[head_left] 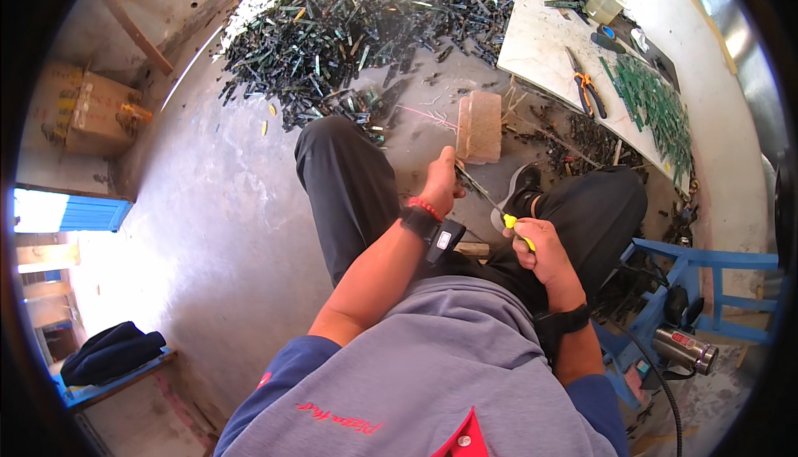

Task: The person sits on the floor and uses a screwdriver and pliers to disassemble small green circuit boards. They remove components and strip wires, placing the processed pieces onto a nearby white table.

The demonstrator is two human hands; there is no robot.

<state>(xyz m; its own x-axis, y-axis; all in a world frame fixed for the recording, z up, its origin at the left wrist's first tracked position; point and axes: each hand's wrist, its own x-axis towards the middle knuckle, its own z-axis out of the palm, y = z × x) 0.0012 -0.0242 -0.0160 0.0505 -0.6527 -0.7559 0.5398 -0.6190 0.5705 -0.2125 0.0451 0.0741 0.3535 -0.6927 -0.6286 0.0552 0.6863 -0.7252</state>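
My left hand [440,181] is closed around a thin dark strip [467,179], held between my knees. In my right hand [542,251] is a screwdriver [509,220] with a yellow handle, its fingers wrapped round the grip. The metal shaft points up and left toward the strip; whether its tip touches the strip is too small to tell. Just beyond my left hand a reddish brick block [480,127] lies on the floor. My fingers hide most of the strip.
A large heap of dark narrow strips [357,33] spreads across the far floor. At the right a pale board [540,37] carries orange-handled pliers [585,83] and many green strips [652,108]. A blue stool [706,270] and a metal flask [683,349] stand near my right elbow. Cardboard boxes [100,112] are left.
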